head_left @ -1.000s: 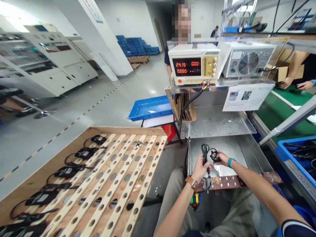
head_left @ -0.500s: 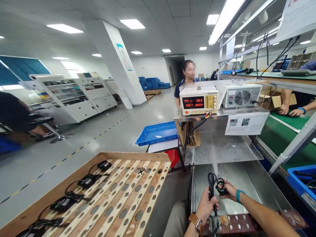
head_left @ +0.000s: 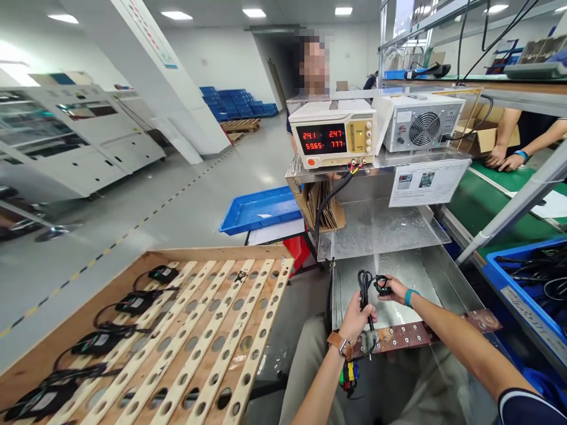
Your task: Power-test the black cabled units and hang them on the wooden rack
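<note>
My left hand [head_left: 357,320], below a brown watch strap, is closed around a folded bundle of black cable [head_left: 364,284] whose loops stand up above the fingers. To its right, my right hand [head_left: 395,291], with a teal wristband, grips a small round coil of black cable [head_left: 380,285]. Both hands are over a shallow metal tray [head_left: 432,276]. A reddish-brown strip with rows of metal studs [head_left: 401,336] runs along the tray's near edge, just below my left hand. Cable hangs from the left hand over this strip.
Left stands a wooden rack [head_left: 212,316] with several black adapters [head_left: 138,302]. Ahead are a lit power supply [head_left: 334,134], a fan-cooled unit [head_left: 423,125] and a blue tray [head_left: 261,209]. A blue bin of cables [head_left: 543,277] sits right. A person stands behind the supply; another person's hands [head_left: 505,154] work at right.
The view has tilted down and shifted, so the bin of cables shows more. The red readings on the power supply have changed, the upper right from 0.63 to 2.47. Both hands keep their cable.
</note>
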`<state>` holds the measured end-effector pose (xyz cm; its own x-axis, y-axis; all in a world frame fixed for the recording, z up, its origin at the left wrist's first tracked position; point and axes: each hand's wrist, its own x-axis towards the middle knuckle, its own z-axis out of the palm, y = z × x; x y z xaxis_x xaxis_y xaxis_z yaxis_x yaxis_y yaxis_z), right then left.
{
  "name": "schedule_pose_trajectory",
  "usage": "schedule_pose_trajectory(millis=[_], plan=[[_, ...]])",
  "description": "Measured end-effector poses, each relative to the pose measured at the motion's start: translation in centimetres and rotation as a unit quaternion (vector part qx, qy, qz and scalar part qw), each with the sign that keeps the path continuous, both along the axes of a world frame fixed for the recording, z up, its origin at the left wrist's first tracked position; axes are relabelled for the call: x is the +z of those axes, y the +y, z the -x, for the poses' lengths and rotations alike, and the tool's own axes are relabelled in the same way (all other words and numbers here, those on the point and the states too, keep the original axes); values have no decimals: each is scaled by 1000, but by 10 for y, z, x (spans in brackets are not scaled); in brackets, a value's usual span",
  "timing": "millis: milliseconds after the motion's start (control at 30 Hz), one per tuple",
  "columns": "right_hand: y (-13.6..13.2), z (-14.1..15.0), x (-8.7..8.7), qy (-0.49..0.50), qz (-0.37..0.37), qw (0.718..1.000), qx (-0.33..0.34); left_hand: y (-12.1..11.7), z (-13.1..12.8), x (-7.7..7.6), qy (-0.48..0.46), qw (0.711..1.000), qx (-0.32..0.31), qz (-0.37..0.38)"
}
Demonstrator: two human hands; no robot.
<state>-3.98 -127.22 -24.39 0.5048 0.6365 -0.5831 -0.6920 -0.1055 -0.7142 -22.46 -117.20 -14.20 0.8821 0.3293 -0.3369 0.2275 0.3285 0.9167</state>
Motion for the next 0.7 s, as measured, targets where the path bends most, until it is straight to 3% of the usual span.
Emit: schedule_pose_trajectory(millis=[367,700], plan=[[2,5,-19,14,10,999,41,1,-1,-5,2,1000,5,-4],[2,3,-18,15,-4,999,31,2,-1,-9,10,1000,12,2]])
